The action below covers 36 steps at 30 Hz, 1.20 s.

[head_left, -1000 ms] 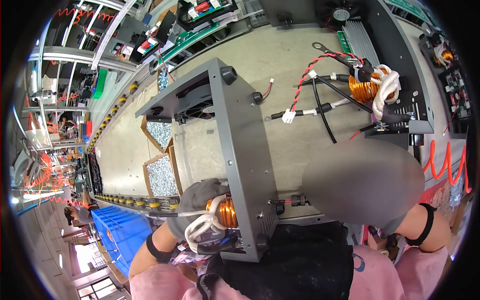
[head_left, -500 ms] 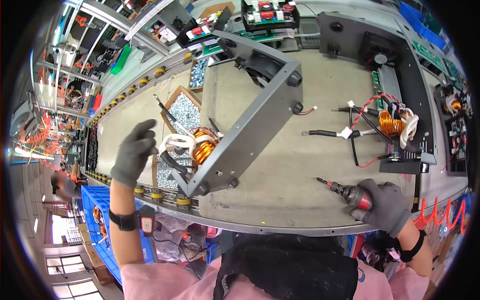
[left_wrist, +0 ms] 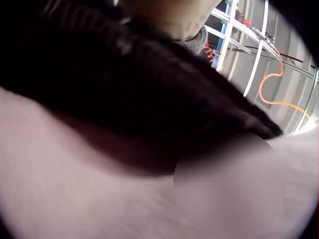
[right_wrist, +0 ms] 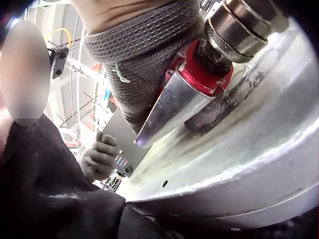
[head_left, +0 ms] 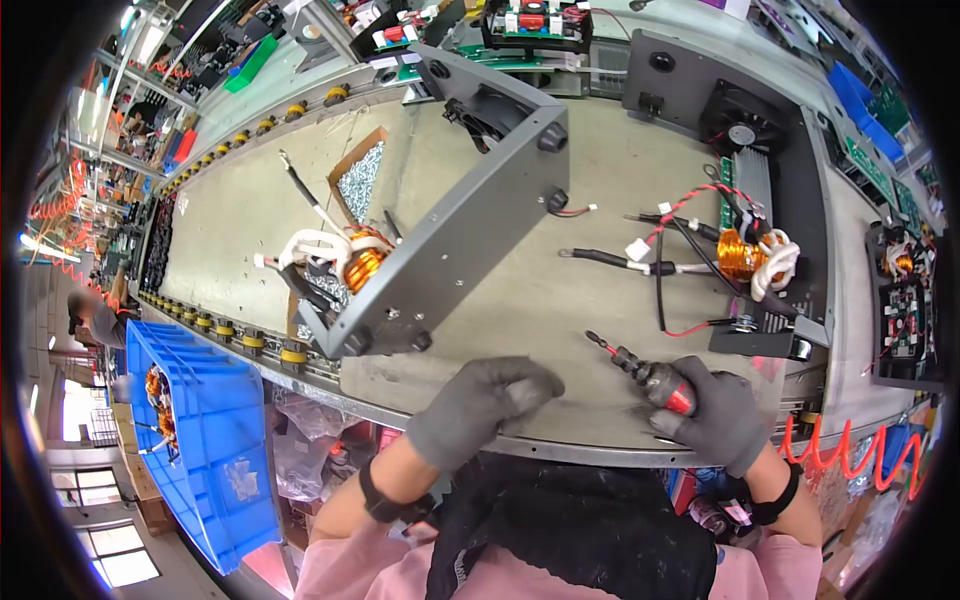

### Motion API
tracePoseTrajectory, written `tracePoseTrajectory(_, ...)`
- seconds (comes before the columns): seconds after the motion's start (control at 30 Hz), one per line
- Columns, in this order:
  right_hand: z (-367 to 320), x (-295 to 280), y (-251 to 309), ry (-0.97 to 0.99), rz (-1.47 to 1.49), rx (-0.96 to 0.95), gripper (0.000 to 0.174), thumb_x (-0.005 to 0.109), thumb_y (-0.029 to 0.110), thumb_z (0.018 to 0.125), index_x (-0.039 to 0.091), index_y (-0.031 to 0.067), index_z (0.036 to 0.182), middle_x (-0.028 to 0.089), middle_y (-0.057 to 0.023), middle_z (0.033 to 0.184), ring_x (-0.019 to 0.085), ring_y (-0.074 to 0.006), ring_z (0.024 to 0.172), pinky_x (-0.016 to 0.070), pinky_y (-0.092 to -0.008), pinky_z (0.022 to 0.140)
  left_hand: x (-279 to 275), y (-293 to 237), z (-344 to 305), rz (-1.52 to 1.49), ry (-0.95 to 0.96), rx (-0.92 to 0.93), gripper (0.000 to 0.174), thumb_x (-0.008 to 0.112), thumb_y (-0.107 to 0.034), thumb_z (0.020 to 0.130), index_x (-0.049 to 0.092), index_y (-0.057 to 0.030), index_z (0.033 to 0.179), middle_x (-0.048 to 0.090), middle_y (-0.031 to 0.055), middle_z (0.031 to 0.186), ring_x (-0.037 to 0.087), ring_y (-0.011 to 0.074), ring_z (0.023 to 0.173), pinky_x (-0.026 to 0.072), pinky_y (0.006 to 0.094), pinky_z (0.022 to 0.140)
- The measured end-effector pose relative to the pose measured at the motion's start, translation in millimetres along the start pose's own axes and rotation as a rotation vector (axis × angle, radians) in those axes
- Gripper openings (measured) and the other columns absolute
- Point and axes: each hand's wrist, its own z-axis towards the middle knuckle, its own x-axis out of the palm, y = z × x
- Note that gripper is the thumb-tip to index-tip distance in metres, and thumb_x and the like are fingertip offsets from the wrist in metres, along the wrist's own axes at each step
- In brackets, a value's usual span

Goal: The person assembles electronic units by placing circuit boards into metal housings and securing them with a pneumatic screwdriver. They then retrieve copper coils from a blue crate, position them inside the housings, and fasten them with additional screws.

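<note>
In the head view the gloved left hand (head_left: 485,408) hovers over the front edge of the bench, its fingers loosely bent around nothing. The gloved right hand (head_left: 725,418) grips a red and black power screwdriver (head_left: 665,385), whose bit points up and left. Beyond the left hand a grey metal housing (head_left: 470,230) stands at a slant, with a copper coil (head_left: 365,265) and white cables at its lower left. A second housing (head_left: 805,210), holding a fan and another coil (head_left: 740,255), stands at the right. The right wrist view shows the screwdriver (right_wrist: 199,74) close up; the left wrist view shows mostly dark cloth.
Cardboard trays of small screws (head_left: 360,182) lie behind the left housing. A blue bin (head_left: 205,440) stands below the roller rail at the left. Circuit boards (head_left: 530,22) line the back, and a coiled red air hose (head_left: 850,455) hangs at the right front.
The left hand, beside the left housing half a second ago, has moved right and toward the bench front. That housing was turned to a slant between the two earlier frames. The right hand still holds the screwdriver.
</note>
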Motion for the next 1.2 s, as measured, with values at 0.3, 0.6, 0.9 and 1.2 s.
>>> tracePoseTrajectory(0.3, -9.1, -5.2, -6.5, 0.006, 0.075, -0.026, 0.054, 0.074, 0.047, 0.071, 0.056, 0.0104, 0.105, 0.060, -0.0153, 0.062, 0.062, -0.0368, 0.061, 0.0466, -0.0441, 0.055, 37.3, 6.4, 37.8, -0.063, -0.211, 0.079, 0.030, 0.054, -0.020, 0.094, 0.057, 0.0045, 0.111, 0.048, 0.0006, 0.067, 0.039, 0.0073, 0.053, 0.0362, 0.0205, 0.051)
tracePoseTrajectory(0.6, -30.5, -2.4, 11.7, 0.009, 0.124, -0.105, 0.053, 0.074, 0.047, 0.072, 0.056, 0.0082, 0.102, 0.058, -0.0155, 0.059, 0.061, -0.0369, 0.057, 0.0462, -0.0434, 0.051, 37.9, 36.4, 38.2, -0.604, 0.075, 0.274, 0.037, 0.059, -0.035, 0.091, 0.054, -0.0010, 0.105, 0.049, 0.0012, 0.083, 0.040, 0.0081, 0.062, 0.0327, 0.0189, 0.052)
tracePoseTrajectory(0.9, -50.1, -18.7, 4.5, 0.054, 0.313, -0.012, 0.053, 0.074, 0.046, 0.072, 0.056, 0.0073, 0.104, 0.062, -0.0154, 0.070, 0.062, -0.0365, 0.064, 0.0480, -0.0420, 0.056, 66.7, 21.1, 19.0, 0.144, -0.004, 0.162, 0.040, 0.055, -0.022, 0.092, 0.051, 0.0000, 0.125, 0.050, 0.0000, 0.075, 0.045, 0.0078, 0.068, 0.0387, 0.0209, 0.063)
tracePoseTrajectory(1.2, -125.0, -107.3, -71.3, -0.200, 0.755, 0.119, 0.072, 0.085, 0.036, 0.056, 0.053, 0.0004, 0.109, 0.061, -0.0071, 0.085, 0.057, -0.0145, 0.076, 0.0480, -0.0304, 0.069, 60.0, -73.6, 31.1, 1.143, -0.207, 0.445, 0.056, 0.069, -0.033, 0.080, 0.052, -0.0082, 0.127, 0.042, 0.0013, 0.065, 0.046, 0.0156, 0.061, 0.0406, 0.0343, 0.059)
